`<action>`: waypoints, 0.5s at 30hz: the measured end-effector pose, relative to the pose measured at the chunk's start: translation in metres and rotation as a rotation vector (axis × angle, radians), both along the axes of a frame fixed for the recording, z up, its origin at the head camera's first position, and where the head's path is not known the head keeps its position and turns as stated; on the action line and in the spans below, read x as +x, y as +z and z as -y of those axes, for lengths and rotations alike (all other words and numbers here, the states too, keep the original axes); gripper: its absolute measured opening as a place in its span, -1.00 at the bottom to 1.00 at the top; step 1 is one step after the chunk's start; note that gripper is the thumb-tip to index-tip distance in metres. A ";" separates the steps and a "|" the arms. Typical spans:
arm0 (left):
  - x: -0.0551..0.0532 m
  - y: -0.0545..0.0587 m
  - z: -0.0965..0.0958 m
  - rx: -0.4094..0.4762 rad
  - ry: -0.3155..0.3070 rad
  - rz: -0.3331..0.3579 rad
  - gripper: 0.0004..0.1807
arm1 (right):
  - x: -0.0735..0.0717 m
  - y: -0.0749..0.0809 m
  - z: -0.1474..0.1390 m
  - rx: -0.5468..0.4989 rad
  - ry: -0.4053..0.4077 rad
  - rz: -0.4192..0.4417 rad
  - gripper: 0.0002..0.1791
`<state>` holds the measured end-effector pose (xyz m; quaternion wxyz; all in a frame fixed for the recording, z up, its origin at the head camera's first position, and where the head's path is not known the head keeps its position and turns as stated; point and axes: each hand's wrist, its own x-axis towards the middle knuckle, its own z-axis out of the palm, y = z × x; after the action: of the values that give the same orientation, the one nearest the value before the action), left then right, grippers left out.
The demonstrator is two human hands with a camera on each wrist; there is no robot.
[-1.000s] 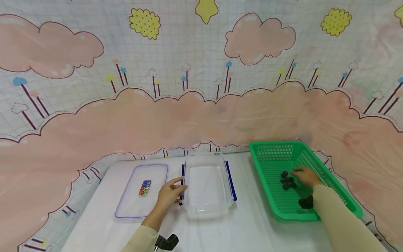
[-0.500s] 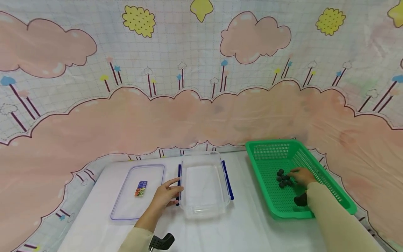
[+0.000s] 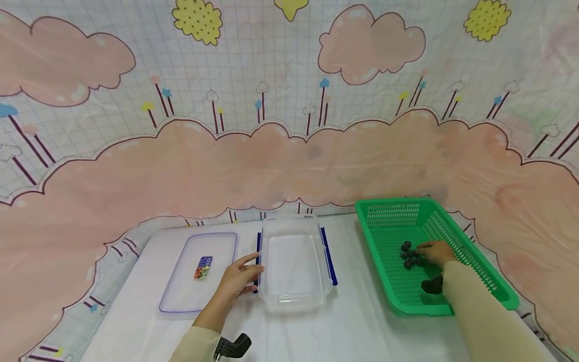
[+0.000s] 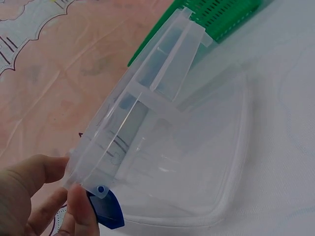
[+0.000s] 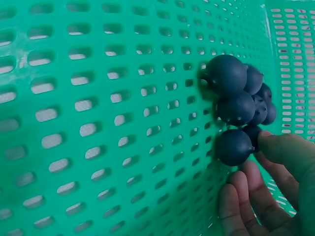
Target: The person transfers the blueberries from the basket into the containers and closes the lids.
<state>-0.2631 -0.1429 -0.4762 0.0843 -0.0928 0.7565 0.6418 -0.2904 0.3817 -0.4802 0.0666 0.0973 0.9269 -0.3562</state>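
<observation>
A clear plastic food container (image 3: 296, 266) with blue side clips lies in the middle of the table. My left hand (image 3: 237, 279) grips its left rim, thumb on one side and fingers on the other, beside a blue clip (image 4: 107, 209). To the right, my right hand (image 3: 436, 253) reaches into a green perforated basket (image 3: 377, 256). Several dark blue, round, berry-like fruits (image 5: 236, 108) lie bunched on its floor. The thumb and fingers of that hand pinch a small fruit (image 5: 252, 136) at the near end of the bunch, partly hidden by the thumb.
Left of the container, a clear lid (image 3: 181, 291) with a purple-blue edge and a colourful label (image 3: 203, 267) lies flat on the white-covered table (image 3: 348, 332). A cloth wall (image 3: 226, 171) with printed clouds rises directly behind the table.
The head view has shifted slightly. Both hands stay in nearly the same places, the left at the container's rim and the right at the bunched fruits.
</observation>
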 end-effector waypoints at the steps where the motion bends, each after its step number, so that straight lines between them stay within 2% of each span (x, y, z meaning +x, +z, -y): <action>1: 0.000 0.001 0.000 0.000 -0.001 -0.001 -0.45 | 0.000 0.000 -0.001 -0.011 -0.001 0.004 -0.49; 4: -0.001 0.003 -0.001 -0.007 -0.001 0.007 -0.45 | 0.000 0.001 -0.003 -0.028 0.005 0.013 -0.47; 10: -0.001 0.004 0.000 -0.013 0.009 0.003 -0.46 | -0.005 0.002 -0.004 0.025 0.020 -0.004 -0.46; 15: 0.001 0.004 -0.001 -0.024 0.013 0.013 -0.46 | -0.004 0.002 -0.004 -0.066 -0.015 0.013 -0.46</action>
<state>-0.2618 -0.1420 -0.4718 0.0841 -0.1030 0.7631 0.6324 -0.2949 0.3857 -0.4786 0.0729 0.1044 0.9136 -0.3863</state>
